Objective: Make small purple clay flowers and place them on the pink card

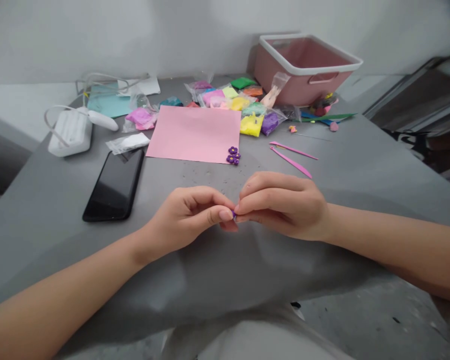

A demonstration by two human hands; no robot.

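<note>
Between my fingertips is a small piece of purple clay point(234, 214), mostly hidden by them. My left hand point(195, 215) pinches it from the left, thumb on top. From the right, my right hand point(285, 202) closes its thumb and fingers on the same piece. Both hands meet just above the grey table. Beyond them, small purple clay flowers point(232, 158) with yellow centres lie at the lower right corner of a pink paper sheet point(195, 132). Two pink modelling tools point(293, 162) rest on the table past my right hand.
A black phone point(114, 185) lies at left, near a white power strip point(71, 131) with cables. Several bags of coloured clay point(251, 124) are spread along the back. A pink basket with a white rim point(285, 65) stands at the back right by the wall.
</note>
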